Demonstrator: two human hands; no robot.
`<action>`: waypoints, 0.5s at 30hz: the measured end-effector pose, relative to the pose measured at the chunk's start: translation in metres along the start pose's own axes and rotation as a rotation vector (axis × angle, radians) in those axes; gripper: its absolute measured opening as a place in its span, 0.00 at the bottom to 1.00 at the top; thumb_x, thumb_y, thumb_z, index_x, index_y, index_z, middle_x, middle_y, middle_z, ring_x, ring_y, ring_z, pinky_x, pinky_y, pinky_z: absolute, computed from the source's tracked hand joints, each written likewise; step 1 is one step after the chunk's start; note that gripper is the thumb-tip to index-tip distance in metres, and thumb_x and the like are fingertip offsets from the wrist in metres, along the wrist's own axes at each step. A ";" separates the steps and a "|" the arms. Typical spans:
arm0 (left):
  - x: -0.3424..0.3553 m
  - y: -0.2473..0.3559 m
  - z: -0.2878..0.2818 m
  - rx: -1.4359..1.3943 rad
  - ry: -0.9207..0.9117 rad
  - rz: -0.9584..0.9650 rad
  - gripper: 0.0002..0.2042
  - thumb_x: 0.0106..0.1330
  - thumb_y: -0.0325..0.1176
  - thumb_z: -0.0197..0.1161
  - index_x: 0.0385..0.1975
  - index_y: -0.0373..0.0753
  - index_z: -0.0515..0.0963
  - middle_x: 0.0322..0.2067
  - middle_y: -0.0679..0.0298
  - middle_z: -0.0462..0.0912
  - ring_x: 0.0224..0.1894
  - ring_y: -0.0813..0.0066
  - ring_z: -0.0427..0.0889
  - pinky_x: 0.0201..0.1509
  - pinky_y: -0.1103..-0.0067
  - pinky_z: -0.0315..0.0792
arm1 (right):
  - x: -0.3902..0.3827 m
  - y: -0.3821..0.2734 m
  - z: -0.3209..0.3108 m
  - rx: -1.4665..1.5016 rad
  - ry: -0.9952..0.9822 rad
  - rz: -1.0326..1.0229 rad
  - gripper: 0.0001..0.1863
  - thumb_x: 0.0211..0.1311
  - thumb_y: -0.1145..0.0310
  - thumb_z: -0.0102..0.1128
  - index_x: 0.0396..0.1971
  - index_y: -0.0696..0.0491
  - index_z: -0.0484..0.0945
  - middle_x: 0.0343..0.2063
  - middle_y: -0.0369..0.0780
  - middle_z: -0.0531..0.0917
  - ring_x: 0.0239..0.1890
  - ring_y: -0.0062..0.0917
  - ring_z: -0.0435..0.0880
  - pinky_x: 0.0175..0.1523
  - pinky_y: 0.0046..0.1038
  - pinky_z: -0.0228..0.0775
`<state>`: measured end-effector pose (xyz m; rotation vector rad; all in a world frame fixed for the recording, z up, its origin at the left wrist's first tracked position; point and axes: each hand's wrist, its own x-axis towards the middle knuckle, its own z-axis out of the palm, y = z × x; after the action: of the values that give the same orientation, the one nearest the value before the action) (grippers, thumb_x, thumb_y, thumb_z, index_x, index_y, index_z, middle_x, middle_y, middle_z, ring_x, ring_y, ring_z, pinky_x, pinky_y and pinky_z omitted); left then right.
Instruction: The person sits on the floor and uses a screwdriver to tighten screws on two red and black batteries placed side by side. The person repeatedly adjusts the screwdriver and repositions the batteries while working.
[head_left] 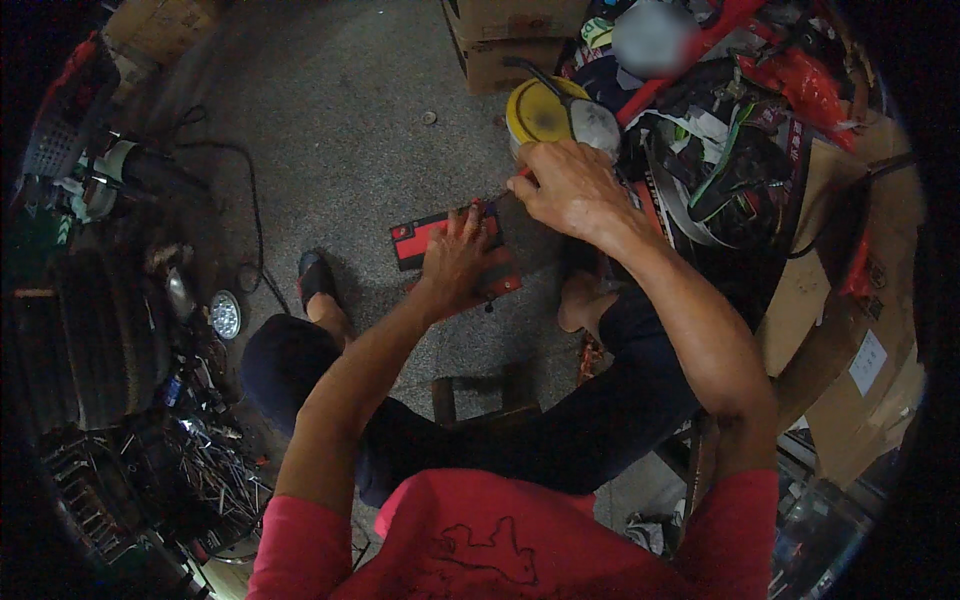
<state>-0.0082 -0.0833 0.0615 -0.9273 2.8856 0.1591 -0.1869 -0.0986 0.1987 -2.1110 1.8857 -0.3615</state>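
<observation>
"Down on the speckled floor (340,120), what's lying there?"

"A flat red-and-black case (412,248). Its middle is hiding under the left hand (455,265)."

"Is that hand gripping it?"

"Not from where I'm standing. It's resting palm down on the case, fingers opening out across the top rather than closing round it."

"And the right hand (575,190)?"

"It's hovering just past the case's far right corner, fingers curling in around a slim tool (522,173). A bit of red is showing by the fingertips, and a thin dark part is pointing toward the case. Whether its tip is touching, I can't tell."

"What's filling the room around them?"

"Beyond the case and to its right, a round yellow object (535,105) is sitting, with cardboard boxes (510,65) standing farther off. To the left of the case, a black cable (250,190) is snaking along. Well left of it, a round reflector (225,314) is lying, and some dark, tyre-like rings (90,340) are standing farther out still."
</observation>
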 end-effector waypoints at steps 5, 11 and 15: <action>0.001 -0.012 0.033 0.065 0.010 -0.109 0.42 0.44 0.66 0.62 0.60 0.52 0.64 0.65 0.48 0.50 0.61 0.41 0.56 0.52 0.61 0.68 | 0.002 -0.005 -0.001 -0.020 -0.017 0.000 0.14 0.51 0.63 0.58 0.23 0.60 0.79 0.27 0.53 0.80 0.35 0.48 0.80 0.43 0.44 0.71; 0.005 -0.011 0.043 0.013 -0.008 -0.137 0.44 0.48 0.58 0.63 0.61 0.35 0.60 0.65 0.49 0.53 0.61 0.41 0.58 0.51 0.62 0.71 | 0.004 -0.005 0.001 -0.022 -0.086 0.026 0.14 0.51 0.62 0.58 0.24 0.60 0.79 0.27 0.53 0.80 0.35 0.48 0.80 0.42 0.45 0.71; 0.006 -0.011 0.042 -0.027 0.014 -0.156 0.35 0.55 0.50 0.59 0.61 0.36 0.61 0.64 0.52 0.55 0.61 0.43 0.59 0.50 0.63 0.72 | 0.005 -0.007 0.004 0.001 -0.076 -0.005 0.14 0.52 0.63 0.57 0.24 0.60 0.79 0.26 0.53 0.80 0.35 0.47 0.81 0.41 0.45 0.71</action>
<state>-0.0034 -0.0901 0.0182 -1.1581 2.8150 0.1796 -0.1787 -0.1028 0.1975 -2.0986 1.8368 -0.2791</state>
